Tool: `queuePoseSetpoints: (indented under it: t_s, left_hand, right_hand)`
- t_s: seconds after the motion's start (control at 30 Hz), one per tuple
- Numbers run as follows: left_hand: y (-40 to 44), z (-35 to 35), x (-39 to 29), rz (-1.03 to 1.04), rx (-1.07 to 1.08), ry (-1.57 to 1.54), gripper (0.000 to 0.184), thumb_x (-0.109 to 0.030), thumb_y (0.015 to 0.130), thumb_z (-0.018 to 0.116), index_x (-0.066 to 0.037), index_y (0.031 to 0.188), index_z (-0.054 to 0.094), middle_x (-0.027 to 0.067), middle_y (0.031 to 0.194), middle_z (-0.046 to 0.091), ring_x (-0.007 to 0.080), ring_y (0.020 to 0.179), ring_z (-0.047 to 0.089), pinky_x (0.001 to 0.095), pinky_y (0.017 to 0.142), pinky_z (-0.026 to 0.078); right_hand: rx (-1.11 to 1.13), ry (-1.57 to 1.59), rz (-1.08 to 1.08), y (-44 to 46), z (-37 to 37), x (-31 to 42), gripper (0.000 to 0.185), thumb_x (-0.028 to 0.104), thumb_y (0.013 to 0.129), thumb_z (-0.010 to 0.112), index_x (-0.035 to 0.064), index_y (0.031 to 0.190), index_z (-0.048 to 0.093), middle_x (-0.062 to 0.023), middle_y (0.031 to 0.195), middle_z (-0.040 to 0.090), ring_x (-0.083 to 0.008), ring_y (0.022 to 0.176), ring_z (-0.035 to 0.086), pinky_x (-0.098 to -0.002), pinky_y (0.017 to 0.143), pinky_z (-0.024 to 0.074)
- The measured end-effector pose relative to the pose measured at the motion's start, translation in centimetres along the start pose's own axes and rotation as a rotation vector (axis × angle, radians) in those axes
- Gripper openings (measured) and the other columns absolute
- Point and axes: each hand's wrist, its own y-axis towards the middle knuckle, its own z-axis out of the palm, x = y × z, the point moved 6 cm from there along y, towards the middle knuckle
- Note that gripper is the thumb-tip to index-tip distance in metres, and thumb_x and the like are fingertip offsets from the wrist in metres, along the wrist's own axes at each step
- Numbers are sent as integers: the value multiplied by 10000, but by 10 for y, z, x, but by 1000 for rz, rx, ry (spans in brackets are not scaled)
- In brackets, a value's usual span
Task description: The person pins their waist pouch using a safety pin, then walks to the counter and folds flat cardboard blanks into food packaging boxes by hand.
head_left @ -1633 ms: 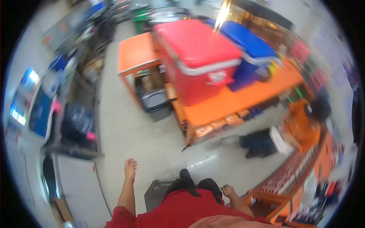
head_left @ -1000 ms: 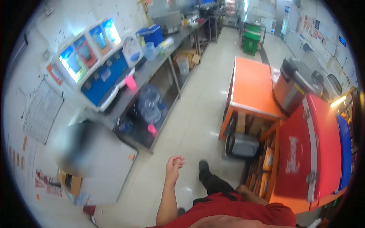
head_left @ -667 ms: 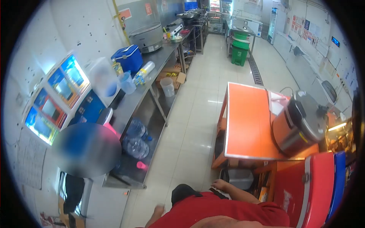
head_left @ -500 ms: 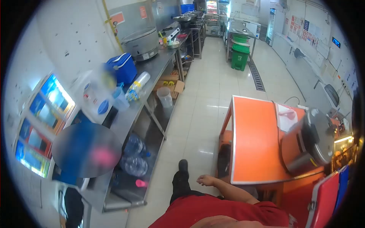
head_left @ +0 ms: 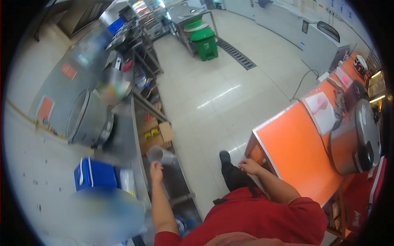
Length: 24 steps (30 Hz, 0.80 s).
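Note:
My left hand [head_left: 156, 171] is raised at the edge of the steel counter [head_left: 127, 135], loosely curled, with nothing visible in it. Just beyond it a translucent plastic bucket [head_left: 164, 156] is on the lower shelf; from this angle I cannot tell whether they touch. My right hand [head_left: 249, 167] hangs in front of my body beside the orange table [head_left: 295, 143]. It looks empty, its fingers bent and slightly apart. One dark shoe [head_left: 224, 156] shows on the floor between the two hands.
A large steel cooker [head_left: 84, 119] and a blue cooler box [head_left: 95, 174] stand on the left counter. The orange table holds a big silver pot [head_left: 349, 139]. Ahead are a tiled floor [head_left: 205, 110], a drain grate [head_left: 238, 55] and a green bin [head_left: 204, 43].
The view has swung so the left counter appears steeper and the green bin farther left. My left hand has come into view. My right hand has risen beside the orange table.

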Motion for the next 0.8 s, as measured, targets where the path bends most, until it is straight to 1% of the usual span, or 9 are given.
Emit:
queuePoseSetpoints:
  t_s: [0.13,0.2,0.23,0.27,0.3,0.33,0.47,0.67,0.8]
  left_hand:
    - [156,70,-143,105,-69,-154,168,-143,1048,548,-31,1159,605,34,944,631,141,800,574,289,748,476]
    - [209,119,-136,57,40,-113,205,-177,1051,560,-31,1190,598,43,964,640,146,842,591,307,764,484]
    - [229,146,-109,-17,175,-72,239,-212,1054,565,-22,1191,607,51,972,653,172,839,613,327,762,501]
    - [262,166,-40,74,227,292,241,-222,1048,572,-23,1175,620,68,967,674,196,831,637,338,751,529]
    - [258,186,-5,539,-63,847,272,-253,1057,550,-16,1162,635,109,957,700,234,839,679,377,745,561]
    - [267,187,-13,451,-140,923,274,-252,1057,549,-16,1165,635,112,964,699,236,847,679,380,752,560]
    - [404,275,-93,-28,82,410,279,-250,1057,544,-16,1179,633,126,992,697,246,878,678,390,779,557]
    - [614,578,-238,109,667,312,288,-248,1056,538,-16,1200,630,146,1034,695,260,926,678,405,820,552]
    - [768,768,-374,286,856,257,294,-246,1056,533,-17,1213,628,159,1061,693,270,958,678,416,848,548]
  right_hand:
    - [-132,218,109,117,-50,-9,270,237,983,636,3,1105,693,-111,961,738,-183,783,697,-328,659,560]
    - [-174,225,72,195,-75,5,261,204,946,679,-17,1078,723,-126,968,738,-184,819,698,-321,728,574]
    - [-182,104,86,216,-94,37,314,256,944,680,-9,1106,728,-152,995,747,-244,869,717,-370,800,579]
    - [-213,125,86,252,-117,68,314,256,944,680,-9,1106,728,-152,995,747,-244,869,717,-370,800,579]
    - [-203,-47,-42,282,-141,105,345,298,947,670,-1,1109,725,-168,1015,747,-280,901,720,-396,833,572]
    - [-206,-207,-147,305,-160,139,376,340,949,661,7,1112,722,-183,1035,747,-316,933,722,-421,866,566]
    - [-230,-223,-211,392,-278,265,415,371,981,597,10,1171,671,-220,1068,727,-381,1025,693,-471,895,537]
    - [-684,-68,-197,529,-472,322,369,339,924,638,14,1086,698,-237,1093,716,-414,1032,681,-497,900,532]
    - [-768,-162,291,635,-553,247,325,232,897,592,6,1098,708,-248,1113,723,-420,1060,689,-509,914,541]
